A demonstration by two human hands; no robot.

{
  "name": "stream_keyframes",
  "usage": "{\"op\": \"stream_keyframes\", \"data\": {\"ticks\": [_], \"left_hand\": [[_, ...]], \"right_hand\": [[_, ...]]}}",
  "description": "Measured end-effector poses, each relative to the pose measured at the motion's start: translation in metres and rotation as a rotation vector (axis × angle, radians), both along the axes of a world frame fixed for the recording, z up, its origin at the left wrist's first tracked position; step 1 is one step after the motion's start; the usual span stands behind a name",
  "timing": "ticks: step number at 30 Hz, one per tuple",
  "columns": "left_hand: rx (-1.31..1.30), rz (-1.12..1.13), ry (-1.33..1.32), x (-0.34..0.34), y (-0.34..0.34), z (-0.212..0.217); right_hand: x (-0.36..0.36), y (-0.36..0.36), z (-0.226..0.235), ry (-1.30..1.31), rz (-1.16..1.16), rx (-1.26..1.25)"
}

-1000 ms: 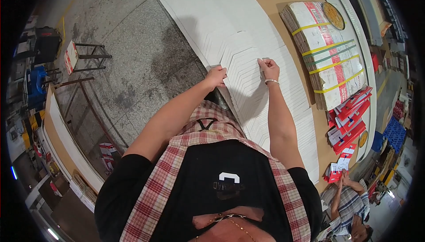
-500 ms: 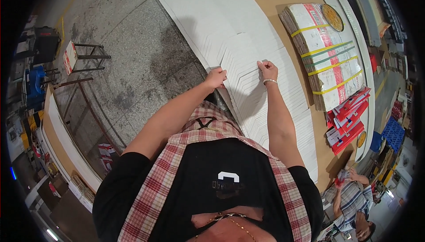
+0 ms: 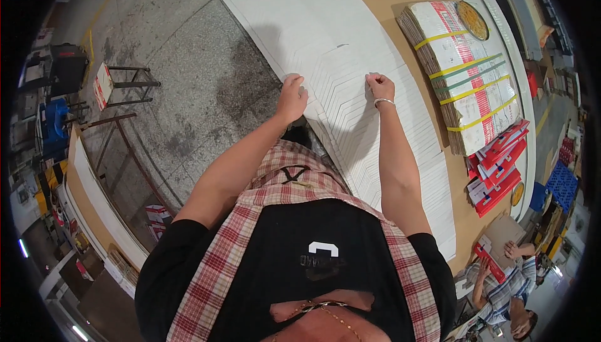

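Note:
White paper or card sheets (image 3: pixel 350 116) lie overlapped in a fanned row, their angled edges stepping toward me. My right hand (image 3: pixel 380 88), with a bracelet at the wrist, pinches thumb and fingertips together at the edge of one sheet. At the row's left border is my left hand (image 3: pixel 292 99), its fingers bent and its thumb apart, with nothing visible between them. Its fingertips are close to the sheets' edge; whether they touch is hard to see.
On the brown board (image 3: pixel 416 47) at right lies a strapped cardboard bundle (image 3: pixel 466 79), with a round tin (image 3: pixel 472 20) on it and red-and-white packets (image 3: pixel 498 170) nearer. A co-worker (image 3: pixel 501 279) handles a box at lower right. A stool (image 3: pixel 125 85) stands left.
My left hand has moved up and left, and its thumb has come away from the fingers. My right hand has risen slightly, still pinching. The co-worker now holds a box with red on it.

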State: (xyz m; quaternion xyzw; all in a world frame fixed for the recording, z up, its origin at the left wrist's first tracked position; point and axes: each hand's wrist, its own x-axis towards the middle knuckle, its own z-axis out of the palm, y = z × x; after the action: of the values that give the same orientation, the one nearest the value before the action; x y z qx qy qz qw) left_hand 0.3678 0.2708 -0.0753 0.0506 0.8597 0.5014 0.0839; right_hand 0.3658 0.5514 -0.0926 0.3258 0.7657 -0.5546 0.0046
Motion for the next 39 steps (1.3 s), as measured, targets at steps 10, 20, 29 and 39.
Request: {"op": "stream_keyframes", "data": {"ticks": [10, 20, 29, 39], "left_hand": [[-0.176, -0.222, 0.057, -0.005, -0.003, 0.004], [0.011, -0.173, -0.102, -0.007, -0.006, 0.001], [-0.148, -0.216, 0.032, -0.006, -0.01, 0.007], [-0.496, -0.376, 0.152, -0.026, -0.002, 0.023]], "right_hand": [[0.005, -0.01, 0.002, -0.038, 0.07, -0.031], [0.009, -0.017, -0.004, -0.071, 0.078, 0.066], [0.012, -0.031, 0.014, -0.068, 0.079, 0.132], [0.007, -0.033, 0.001, -0.017, 0.076, 0.172]]}}
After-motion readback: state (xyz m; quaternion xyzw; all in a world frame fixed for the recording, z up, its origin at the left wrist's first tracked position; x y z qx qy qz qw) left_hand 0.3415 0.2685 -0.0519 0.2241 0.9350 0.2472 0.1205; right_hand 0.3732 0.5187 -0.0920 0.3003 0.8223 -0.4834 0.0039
